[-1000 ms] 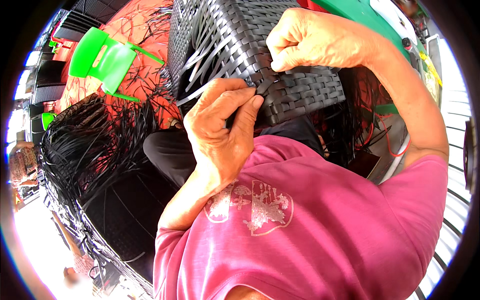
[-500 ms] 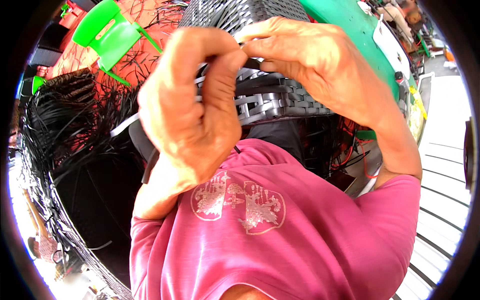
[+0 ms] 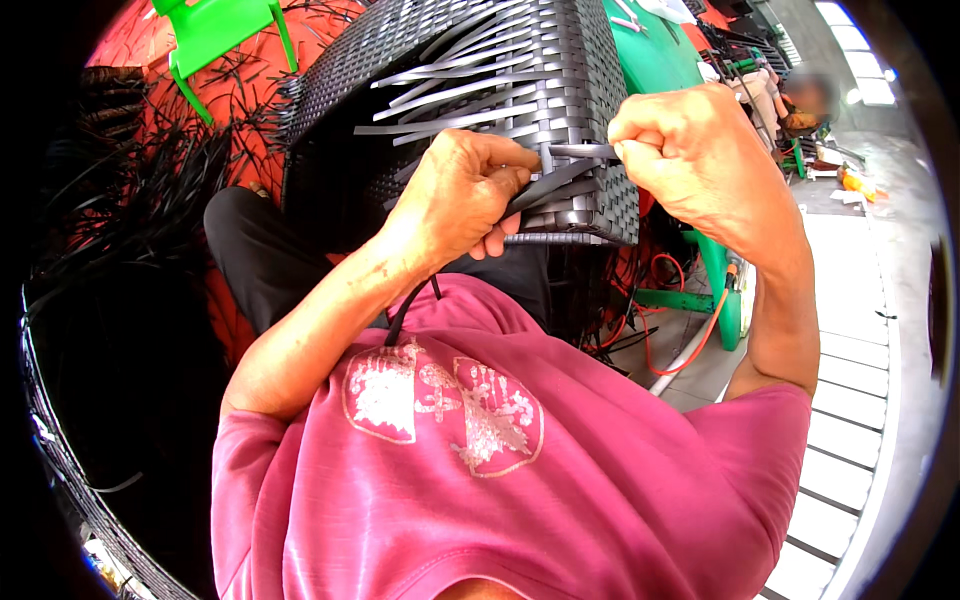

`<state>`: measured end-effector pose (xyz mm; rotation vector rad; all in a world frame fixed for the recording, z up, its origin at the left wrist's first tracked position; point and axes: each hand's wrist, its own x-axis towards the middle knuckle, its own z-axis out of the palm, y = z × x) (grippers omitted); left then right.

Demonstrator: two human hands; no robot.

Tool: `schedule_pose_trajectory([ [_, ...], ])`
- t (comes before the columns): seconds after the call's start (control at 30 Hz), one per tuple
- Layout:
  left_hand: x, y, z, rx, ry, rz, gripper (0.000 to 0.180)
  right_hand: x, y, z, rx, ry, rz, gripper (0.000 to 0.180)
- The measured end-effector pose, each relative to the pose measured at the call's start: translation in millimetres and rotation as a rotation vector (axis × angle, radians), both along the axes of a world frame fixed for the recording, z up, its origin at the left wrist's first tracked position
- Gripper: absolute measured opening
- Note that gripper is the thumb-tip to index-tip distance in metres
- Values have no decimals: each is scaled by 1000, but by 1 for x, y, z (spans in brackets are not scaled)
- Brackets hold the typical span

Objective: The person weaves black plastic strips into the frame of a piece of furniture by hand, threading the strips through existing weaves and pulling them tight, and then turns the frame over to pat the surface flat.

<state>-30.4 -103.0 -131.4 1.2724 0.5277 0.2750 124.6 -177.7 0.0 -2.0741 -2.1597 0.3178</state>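
A dark grey woven wicker piece [image 3: 592, 75] with a box-like shape stands in front of me. Loose flat strips [image 3: 440, 104] stick out to the left from its near face. My left hand [image 3: 462, 190] is closed, thumb against fingers, on a dark flat strip [image 3: 552, 188] at the lower part of the weave. To its right, my right hand [image 3: 690, 165] is closed in a fist by the piece's right edge, gripping the end of a flat strip [image 3: 580, 151] that runs taut out of the weave.
A green plastic chair [image 3: 217, 32] stands at the upper left on a red floor [image 3: 330, 22] strewn with strip scraps. Black strips [image 3: 165, 200] lie heaped at the left. A green table [image 3: 655, 55] is at the right, above an orange cable [image 3: 690, 365]. Another person [image 3: 765, 95] sits farther off.
My hands were close together, fingertips meeting in front of the weave. They have moved apart, the right one out to the right with a strip, the left one lower, and the wicker piece shows more fully.
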Motion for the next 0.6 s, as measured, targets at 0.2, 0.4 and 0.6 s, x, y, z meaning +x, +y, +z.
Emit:
schedule_pose_trajectory([
  [0.2,-3,13,14,-93,-30,-210,34,-27,20,12,-57,-377,182,14],
  [0.4,0,13,3,-288,-97,-196,32,-26,27,6,-34,-449,319,11],
  [0.6,3,13,-12,-471,-181,-168,30,-24,23,5,-1,-388,290,9],
])
